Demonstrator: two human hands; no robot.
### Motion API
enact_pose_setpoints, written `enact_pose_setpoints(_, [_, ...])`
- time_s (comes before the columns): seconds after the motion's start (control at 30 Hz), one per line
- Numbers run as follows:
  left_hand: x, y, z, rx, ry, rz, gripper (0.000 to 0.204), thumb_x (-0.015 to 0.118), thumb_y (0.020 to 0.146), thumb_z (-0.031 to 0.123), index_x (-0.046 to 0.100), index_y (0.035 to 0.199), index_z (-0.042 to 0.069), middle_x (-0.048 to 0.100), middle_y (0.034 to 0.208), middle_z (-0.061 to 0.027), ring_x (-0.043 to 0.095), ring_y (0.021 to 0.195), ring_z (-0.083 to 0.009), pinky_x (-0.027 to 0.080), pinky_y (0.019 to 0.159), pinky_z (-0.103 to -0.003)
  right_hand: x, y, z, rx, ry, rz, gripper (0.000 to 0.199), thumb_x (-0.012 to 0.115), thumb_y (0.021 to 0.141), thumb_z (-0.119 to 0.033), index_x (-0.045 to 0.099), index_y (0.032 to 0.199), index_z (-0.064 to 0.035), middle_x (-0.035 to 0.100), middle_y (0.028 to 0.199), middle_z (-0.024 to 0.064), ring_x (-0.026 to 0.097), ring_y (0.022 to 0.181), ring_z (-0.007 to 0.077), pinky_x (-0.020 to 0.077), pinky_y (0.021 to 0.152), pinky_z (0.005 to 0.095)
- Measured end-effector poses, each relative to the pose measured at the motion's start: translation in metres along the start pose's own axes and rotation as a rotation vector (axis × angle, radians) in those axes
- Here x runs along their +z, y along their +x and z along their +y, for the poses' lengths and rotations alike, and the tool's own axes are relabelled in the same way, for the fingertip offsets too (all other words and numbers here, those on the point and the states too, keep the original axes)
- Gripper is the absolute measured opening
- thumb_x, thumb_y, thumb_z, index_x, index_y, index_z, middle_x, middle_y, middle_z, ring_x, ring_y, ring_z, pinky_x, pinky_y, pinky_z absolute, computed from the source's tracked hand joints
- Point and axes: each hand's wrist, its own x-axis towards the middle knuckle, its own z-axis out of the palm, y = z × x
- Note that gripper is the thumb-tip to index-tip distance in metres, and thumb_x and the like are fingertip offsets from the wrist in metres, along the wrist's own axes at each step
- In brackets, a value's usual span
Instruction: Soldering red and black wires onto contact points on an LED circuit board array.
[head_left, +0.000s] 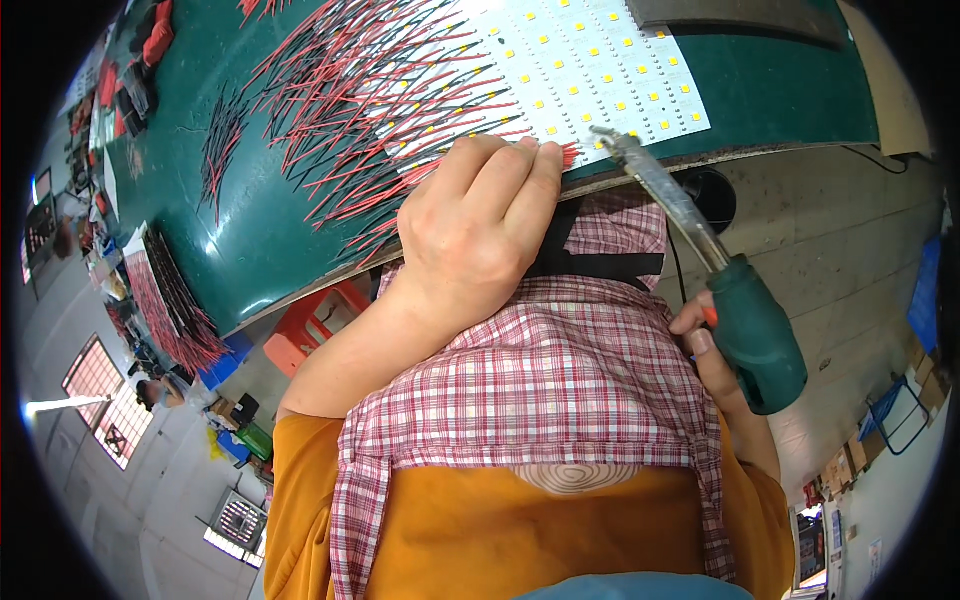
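A white LED circuit board [640,70] with rows of small yellow chips lies on the green table. Many red and black wires [330,110] fan out leftward across it and past its left side. My left hand [480,215] is closed at the board's near edge, with red wire ends poking out beside its fingertips; the fingers hide most of what they pinch. In my right hand [705,350] is a soldering iron [758,340] with a green handle. Its metal tip hangs over the board's near right part, just right of my left fingertips. Whether the tip touches the board I cannot tell.
The green table [780,90] ends in a curved near edge close to my body. A small wire bundle [223,145] lies at left, and a larger bundle [170,300] sits at the left edge. A dark flat bar [740,18] lies behind the board. A red stool [315,325] stands below the table.
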Motion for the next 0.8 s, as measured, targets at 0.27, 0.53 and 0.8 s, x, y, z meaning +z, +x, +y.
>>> enact_pose_setpoints(0.27, [-0.001,-0.001,0.001,-0.003,0.011,0.000,0.029,0.064,0.061,-0.004,0.066,0.089,0.001,0.063,0.080,-0.0060,0.060,0.071,-0.0210,0.051,0.060,-0.029,0.002,0.000,0.000,0.065,0.116,0.030,0.013,0.061,0.075,0.002,0.063,0.088,-0.0005,0.065,0.078,0.0066,0.062,0.070,0.0153,0.0485,0.063,0.0230])
enact_pose_setpoints(0.53, [-0.011,0.010,-0.011,-0.075,-0.165,0.079,0.019,0.066,0.066,0.001,0.065,0.085,0.002,0.057,0.073,-0.0054,0.056,0.065,-0.0195,0.046,0.054,-0.028,-0.001,0.006,0.000,-0.028,0.113,-0.092,0.033,0.055,0.086,-0.015,0.049,0.115,-0.0025,0.058,0.081,0.0086,0.045,0.063,0.0082,0.0401,0.058,0.0230])
enact_pose_setpoints(0.8, [-0.004,0.013,-0.012,-0.095,-0.082,0.020,0.029,0.066,0.061,-0.008,0.067,0.086,0.004,0.062,0.075,-0.0054,0.059,0.068,-0.0205,0.048,0.058,-0.029,0.008,0.010,-0.004,-0.037,0.142,0.052,0.016,0.062,0.076,0.001,0.062,0.092,-0.0005,0.066,0.075,0.0065,0.064,0.067,0.0136,0.0501,0.062,0.0229])
